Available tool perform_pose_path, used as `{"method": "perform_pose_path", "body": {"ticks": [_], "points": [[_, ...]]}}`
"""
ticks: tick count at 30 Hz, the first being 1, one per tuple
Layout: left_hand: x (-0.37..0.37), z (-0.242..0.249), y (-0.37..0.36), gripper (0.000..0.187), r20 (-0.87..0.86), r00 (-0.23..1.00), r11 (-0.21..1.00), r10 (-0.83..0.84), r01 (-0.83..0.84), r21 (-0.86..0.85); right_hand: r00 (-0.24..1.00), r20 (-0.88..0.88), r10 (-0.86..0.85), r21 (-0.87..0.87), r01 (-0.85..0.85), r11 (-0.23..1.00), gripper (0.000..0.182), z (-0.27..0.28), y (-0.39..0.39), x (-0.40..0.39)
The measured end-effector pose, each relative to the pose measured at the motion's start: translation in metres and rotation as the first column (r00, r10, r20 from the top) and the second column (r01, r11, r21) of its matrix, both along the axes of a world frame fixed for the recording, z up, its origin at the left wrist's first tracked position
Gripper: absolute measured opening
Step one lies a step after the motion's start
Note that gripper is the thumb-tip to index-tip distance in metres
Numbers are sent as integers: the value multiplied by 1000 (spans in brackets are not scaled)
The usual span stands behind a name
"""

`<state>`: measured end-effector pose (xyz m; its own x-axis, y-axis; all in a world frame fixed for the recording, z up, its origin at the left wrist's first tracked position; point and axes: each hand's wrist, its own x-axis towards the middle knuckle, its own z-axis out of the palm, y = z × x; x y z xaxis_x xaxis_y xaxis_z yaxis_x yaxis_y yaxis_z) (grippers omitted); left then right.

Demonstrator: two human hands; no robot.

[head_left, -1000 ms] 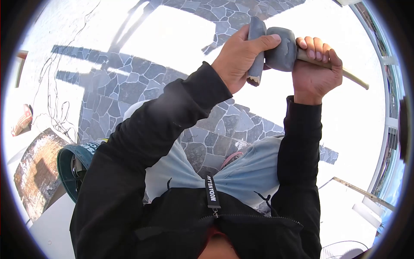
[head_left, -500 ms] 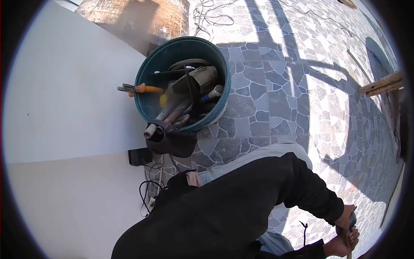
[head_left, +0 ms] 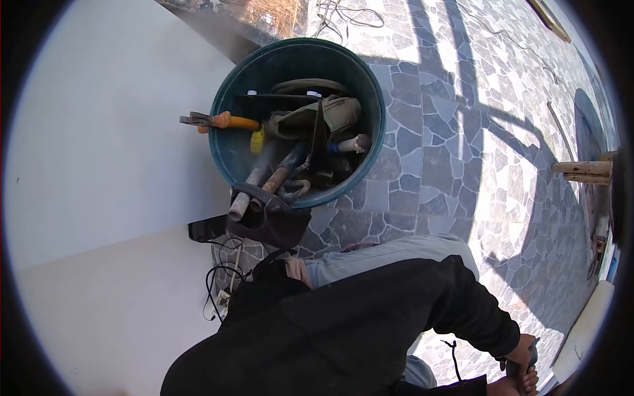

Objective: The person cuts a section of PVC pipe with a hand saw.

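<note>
A pale wall (head_left: 99, 165) fills the left half of the frame, and a floor of irregular grey stone paving (head_left: 462, 132), crossed by bands of sun and shadow, fills the right half. The person's black sleeve (head_left: 370, 323) takes up the lower middle, running toward the lower right, with grey trousers (head_left: 383, 257) just above it. In the upper middle stands a round green bucket (head_left: 370, 99) against the wall, packed with tools: a power tool (head_left: 323, 115), 2 or 3 pipes (head_left: 267, 175) leaning over the lower rim, and orange-handled pliers (head_left: 221, 121) sticking out over the left rim. A dark cloth pouch (head_left: 271, 221) hangs on the bucket's lower edge, a small black box (head_left: 206, 229) lies just left of it, and black cables (head_left: 221, 280) trail below. A wooden plank end (head_left: 584, 171) shows at the right edge. At the lower right corner both hands meet: the left hand (head_left: 522, 353) and the right hand (head_left: 518, 383) are each closed around a grey handle (head_left: 532, 348), which is mostly hidden by the fingers and the frame edge.
</note>
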<state>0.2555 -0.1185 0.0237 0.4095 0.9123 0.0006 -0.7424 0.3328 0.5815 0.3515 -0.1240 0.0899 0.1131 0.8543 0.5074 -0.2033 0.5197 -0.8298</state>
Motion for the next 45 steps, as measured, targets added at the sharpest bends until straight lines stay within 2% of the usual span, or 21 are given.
{"method": "perform_pose_path", "body": {"ticks": [6, 8, 10, 13, 16, 17, 18, 19, 21, 22, 23, 24, 29, 31, 33, 34, 36, 37, 40, 42, 45], "points": [[-20, 5, -6, 87, -23, 986, 987, 163, -163, 13, 999, -29, -32, -44, 31, 999, 31, -14, 19, 7], [-38, 15, -19, 76, -47, 977, 968, 206, -211, -134, 999, 12, -33, -67, 33, 997, 32, -21, 25, 7], [-36, 18, -12, 73, 36, 938, 927, 345, -334, -172, 994, 108, -36, -116, 49, 992, 37, -30, 30, 4], [-50, 23, 7, 72, 169, 883, 885, 438, -391, -252, 976, 216, 5, -203, 40, 978, 57, -39, 32, -7], [-86, 26, 21, 80, 287, 842, 886, 458, -404, -229, 865, 466, -186, 25, 197, 980, 48, -35, 22, -13], [-90, 22, 30, 79, 266, 832, 870, 488, -436, -231, 877, 457, -145, 107, 108, 988, 43, -29, 13, -17], [-97, 21, 33, 77, 246, 821, 853, 516, -466, -235, 935, 311, -170, 202, 109, 973, 49, -20, -4, -48], [-98, 17, 36, 77, 251, 816, 850, 520, -469, -239, 897, 436, -72, 131, 16, 991, 43, -16, -10, -52], [-97, 10, 41, 59, 215, 803, 825, 556, -500, -263, 780, 616, 114, -23, -127, 992, 34, -5, -34, -82], [-95, 6, 46, 59, 222, 803, 827, 553, -497, -263, 749, 619, 238, -46, -268, 962, 30, -3, -64, -119], [-93, 2, 50, 74, 219, 818, 839, 531, -472, -271, 669, 698, 257, -6, -354, 935, 32, -3, -88, -154], [-92, 0, 53, 89, 216, 833, 850, 509, -447, -278, 516, 803, 298, -7, -492, 870, 25, -1, -98, -171], [-89, 9, 51, 88, 220, 861, 875, 459, -396, -277, 109, 918, 381, -105, -860, 499, 10, 20, -149, -288], [-87, 14, 47, 87, 233, 865, 883, 445, -380, -274, -10, 934, 357, -157, -908, 388, 9, 21, -162, -324], [-88, 22, 43, 86, 247, 870, 893, 427, -363, -266, -157, 944, 290, -258, -900, 352, 10, 25, -180, -353], [-88, 25, 42, 86, 254, 871, 897, 420, -356, -262, -167, 945, 280, -263, -896, 356, 10, 22, -185, -368], [-91, 29, 40, 85, 268, 872, 903, 409, -345, -256, -235, 937, 259, -288, -939, 190, 11, 10, -195, -391], [-91, 32, 39, 85, 271, 874, 906, 404, -340, -252, -238, 938, 253, -289, -939, 188, 11, 5, -203, -400], [-100, 33, 38, 84, 266, 875, 907, 404, -345, -243, -235, 956, 176, -245, -969, 35, 19, -13, -232, -414], [-102, 36, 37, 83, 273, 876, 909, 398, -337, -243, -274, 915, 296, -303, -952, 55, 24, -25, -250, -415], [-102, 40, 34, 82, 289, 876, 915, 386, -323, -242, -334, 884, 326, -385, -917, 105, 28, -35, -254, -415]]}}
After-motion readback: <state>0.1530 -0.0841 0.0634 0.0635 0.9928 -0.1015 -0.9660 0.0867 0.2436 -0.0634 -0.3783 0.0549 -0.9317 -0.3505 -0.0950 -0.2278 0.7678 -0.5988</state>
